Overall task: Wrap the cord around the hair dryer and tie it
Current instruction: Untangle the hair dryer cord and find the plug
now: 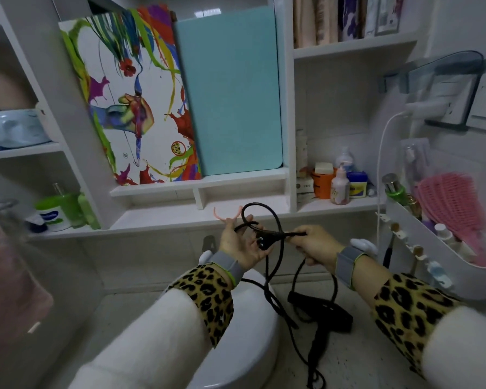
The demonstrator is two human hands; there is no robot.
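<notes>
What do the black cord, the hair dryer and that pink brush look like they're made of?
Cord: probably rubber or soft plastic sheathing; matte black, and it bends into loose loops between the left hand and right hand.
Hair dryer: looks like hard plastic; a dark, rigid body with a dull finish.
Pink brush: seemingly moulded plastic; uniform pink, with ribbed rows.

Cord (267, 220) loops between both hands, hair dryer (324, 318) hanging below.

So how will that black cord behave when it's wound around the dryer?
The black cord is probably floppy yet springy: it arches into a loop between both hands. The plug, against the left hand, may swing loose. The hair dryer dangles below, so it will likely sway.
</notes>
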